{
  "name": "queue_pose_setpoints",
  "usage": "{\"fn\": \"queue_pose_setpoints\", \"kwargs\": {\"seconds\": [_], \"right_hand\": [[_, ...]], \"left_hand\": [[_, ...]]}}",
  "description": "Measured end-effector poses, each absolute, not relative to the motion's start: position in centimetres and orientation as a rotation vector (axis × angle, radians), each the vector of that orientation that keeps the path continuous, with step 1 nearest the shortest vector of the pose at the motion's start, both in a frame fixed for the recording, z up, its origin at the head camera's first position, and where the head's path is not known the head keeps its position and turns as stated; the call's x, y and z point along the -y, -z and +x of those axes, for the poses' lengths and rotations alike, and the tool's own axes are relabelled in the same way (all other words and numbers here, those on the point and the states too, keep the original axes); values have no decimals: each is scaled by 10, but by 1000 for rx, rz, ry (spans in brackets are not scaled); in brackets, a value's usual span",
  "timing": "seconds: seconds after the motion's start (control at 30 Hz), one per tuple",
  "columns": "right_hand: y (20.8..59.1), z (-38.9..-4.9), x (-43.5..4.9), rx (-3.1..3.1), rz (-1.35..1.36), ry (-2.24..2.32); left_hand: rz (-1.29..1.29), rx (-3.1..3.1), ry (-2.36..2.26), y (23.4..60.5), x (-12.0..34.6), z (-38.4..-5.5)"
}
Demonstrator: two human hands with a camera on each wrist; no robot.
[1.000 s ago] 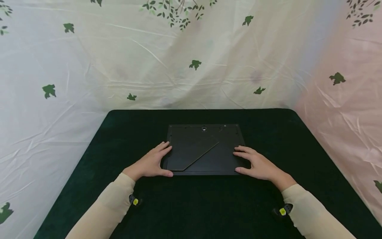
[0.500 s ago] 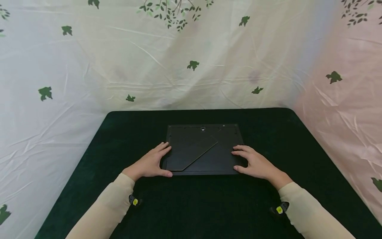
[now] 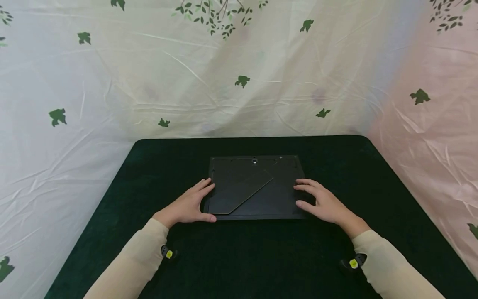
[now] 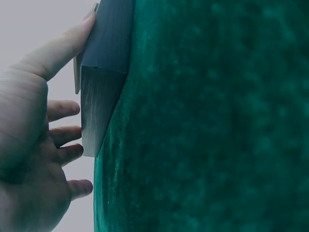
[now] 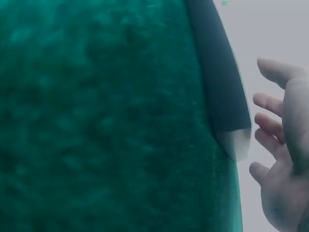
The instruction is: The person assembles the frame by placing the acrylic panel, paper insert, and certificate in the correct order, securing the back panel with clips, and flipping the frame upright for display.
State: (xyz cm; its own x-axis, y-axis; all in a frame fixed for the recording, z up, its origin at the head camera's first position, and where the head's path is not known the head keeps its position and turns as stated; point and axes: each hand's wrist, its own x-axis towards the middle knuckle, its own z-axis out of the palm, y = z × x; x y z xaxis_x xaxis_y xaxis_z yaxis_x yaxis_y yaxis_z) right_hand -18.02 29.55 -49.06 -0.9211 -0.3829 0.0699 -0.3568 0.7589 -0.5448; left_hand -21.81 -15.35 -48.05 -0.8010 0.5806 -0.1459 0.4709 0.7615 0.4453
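Note:
A black picture frame (image 3: 269, 201) lies back side up, flat on the dark green cloth. Its backing bears a folded easel leg (image 3: 235, 191) with a slanted edge, and a small metal hanger (image 3: 255, 161) sits near the far edge. At the frame's left side, my left hand (image 3: 186, 203) has its fingers spread, the thumb resting over the near left corner. My right hand (image 3: 326, 202) hovers loosely over the right edge. In the right wrist view a gap shows between these right fingers (image 5: 268, 104) and the frame's side (image 5: 222, 77). The frame's front is hidden underneath.
The green cloth (image 3: 239, 257) covers a table with rounded far corners. Behind it and on both sides hangs a pale curtain (image 3: 209, 95) with green leaf prints. Small dark devices with yellow marks (image 3: 169, 254) sit at both wrists.
My right hand drew slightly left over the frame, then rose and shifted right, away from its surface. My left hand and the frame stay where they were.

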Motion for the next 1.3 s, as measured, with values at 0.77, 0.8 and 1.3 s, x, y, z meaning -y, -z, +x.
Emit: {"fn": "queue_pose_setpoints", "kwargs": {"seconds": [0.77,0.8,1.3], "right_hand": [[496,-194,-285,-2783,-268,879],[497,-194,-283,-2788,-265,866],[500,-191,-281,-2834,-266,746]], "left_hand": [[594,-2711,-676,482,149,-213],[597,-2707,-670,483,148,-213],[644,-2706,-602,485,144,-212]]}}
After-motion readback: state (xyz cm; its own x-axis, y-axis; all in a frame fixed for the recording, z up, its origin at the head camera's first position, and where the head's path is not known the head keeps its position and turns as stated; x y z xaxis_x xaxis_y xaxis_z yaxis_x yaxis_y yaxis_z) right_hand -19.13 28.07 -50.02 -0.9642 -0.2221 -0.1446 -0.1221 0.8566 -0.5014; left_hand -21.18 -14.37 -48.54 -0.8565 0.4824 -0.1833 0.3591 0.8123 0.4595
